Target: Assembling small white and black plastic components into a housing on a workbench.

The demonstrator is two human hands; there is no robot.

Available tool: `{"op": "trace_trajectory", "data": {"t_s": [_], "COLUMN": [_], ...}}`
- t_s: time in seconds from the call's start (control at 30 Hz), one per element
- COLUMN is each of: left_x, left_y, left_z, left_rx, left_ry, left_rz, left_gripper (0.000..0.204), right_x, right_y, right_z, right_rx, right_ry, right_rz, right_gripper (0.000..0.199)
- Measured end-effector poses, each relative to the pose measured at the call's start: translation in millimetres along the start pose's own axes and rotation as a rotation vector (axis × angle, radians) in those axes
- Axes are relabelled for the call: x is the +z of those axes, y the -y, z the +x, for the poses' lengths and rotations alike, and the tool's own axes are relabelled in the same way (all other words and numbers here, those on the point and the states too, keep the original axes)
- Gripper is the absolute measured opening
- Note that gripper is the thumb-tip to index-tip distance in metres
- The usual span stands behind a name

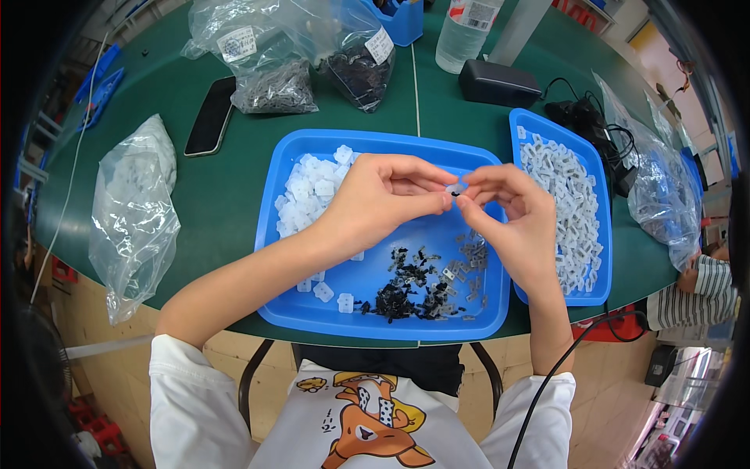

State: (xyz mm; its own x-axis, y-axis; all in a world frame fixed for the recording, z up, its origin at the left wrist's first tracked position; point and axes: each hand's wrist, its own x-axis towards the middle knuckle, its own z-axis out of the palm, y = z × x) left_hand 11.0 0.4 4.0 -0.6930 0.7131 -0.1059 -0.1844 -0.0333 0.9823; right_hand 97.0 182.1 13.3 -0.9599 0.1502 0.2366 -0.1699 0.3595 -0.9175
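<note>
Above the large blue tray (367,256), my left hand (383,187) and my right hand (512,207) meet, fingertips pinching a small translucent white plastic piece (455,188). A tiny black part shows at its lower edge; the fingers hide the rest. Flat translucent white plastic pieces (306,191) are heaped in the tray's left side, partly behind my left wrist. Small black parts (396,301) lie in a loose pile near the tray's front. Beside them, small grey metal-looking parts (473,254) are scattered under my right hand.
A second blue tray (518,125) at right holds many whitish-grey pieces (562,195). Behind are bags of grey (277,87) and dark parts (359,70), a phone (209,117), a water bottle (465,35) and a black box (500,84). A plastic bag (137,211) lies left. A cable (539,379) crosses my right sleeve.
</note>
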Motion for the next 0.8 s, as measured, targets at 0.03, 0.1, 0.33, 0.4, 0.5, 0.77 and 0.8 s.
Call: {"op": "trace_trajectory", "data": {"t_s": [0.03, 0.1, 0.33, 0.4, 0.5, 0.77, 0.8], "left_x": [0.0, -0.1, -1.9, -2.2, -2.2, -2.5, -2.8], "left_y": [0.5, 0.7, 5.5, 5.5, 4.7, 3.8, 4.4], "left_z": [-0.1, -0.1, 1.3, 1.2, 1.1, 0.7, 0.8], "left_rx": [0.004, 0.018, 0.074, 0.072, 0.071, 0.113, 0.116], "left_ry": [-0.009, -0.003, 0.012, 0.01, 0.017, 0.038, 0.037], "left_rz": [0.004, 0.03, 0.043, 0.046, 0.061, 0.075, 0.074], "left_gripper": [0.032, 0.031, 0.03, 0.029, 0.028, 0.025, 0.025], "right_x": [0.5, 0.4, -2.9, -2.7, -1.2, 0.4, 0.9], "right_y": [3.3, 4.3, -0.1, 0.6, 3.5, 0.4, 0.7], "right_z": [0.8, 1.4, 1.8, 1.8, 0.9, 1.3, 1.4], "right_rx": [0.02, 0.028, -0.037, -0.041, -0.034, -0.224, -0.235], "right_ry": [-0.003, 0.0, 0.051, 0.042, 0.013, -0.038, -0.032], "right_rz": [0.017, 0.018, -0.111, -0.135, -0.163, -0.373, -0.373], "right_gripper": [0.017, 0.019, 0.023, 0.024, 0.024, 0.021, 0.02]}}
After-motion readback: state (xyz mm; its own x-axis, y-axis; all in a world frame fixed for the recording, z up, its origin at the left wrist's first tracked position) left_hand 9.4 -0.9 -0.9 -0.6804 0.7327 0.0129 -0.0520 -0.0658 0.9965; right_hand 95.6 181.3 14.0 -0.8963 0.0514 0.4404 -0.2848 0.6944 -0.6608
